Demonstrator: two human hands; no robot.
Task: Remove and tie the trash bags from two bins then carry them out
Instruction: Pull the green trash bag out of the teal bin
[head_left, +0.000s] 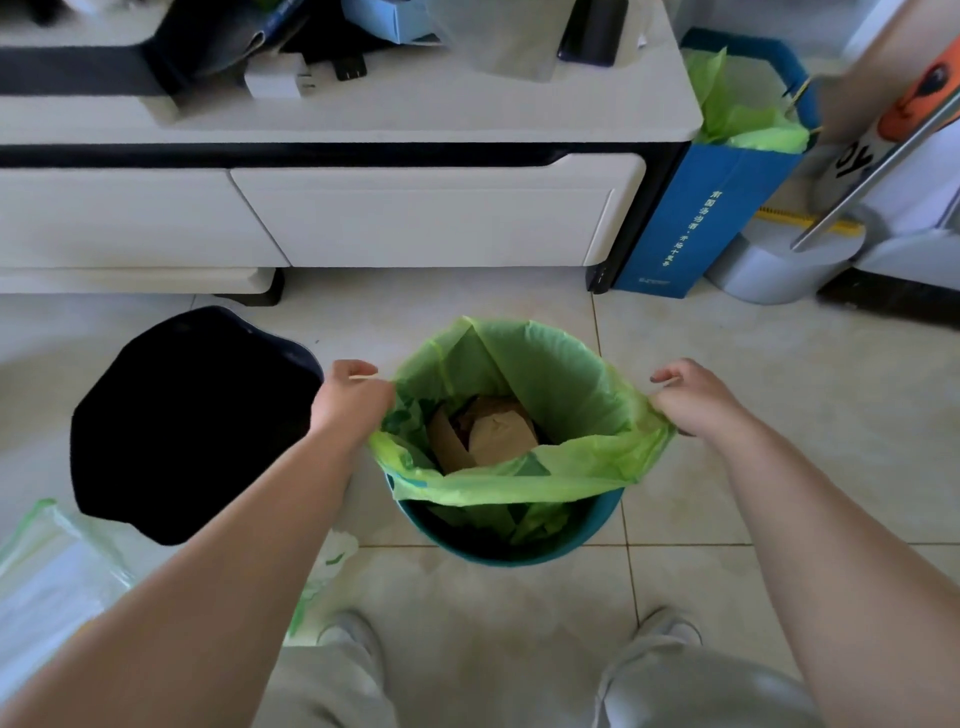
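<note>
A round teal bin (506, 551) stands on the tiled floor in front of my feet. A green trash bag (561, 395) lines it, with its top lifted above the rim. Brown paper waste (493, 431) lies inside the bag. My left hand (353, 397) pinches the bag's left edge and my right hand (693, 397) pinches its right edge, stretching the mouth wide. A black trash bag (192, 421) sits on the floor to the left of the bin. A second green bag (737, 117) fills a blue paper carrier (711, 218) at the back right.
A white low cabinet (363, 208) with drawers runs along the back, its top cluttered with chargers and papers. A pale plastic bag (57, 571) lies at the front left. A grey stand base (784, 265) and metal pole (872, 166) stand at the right.
</note>
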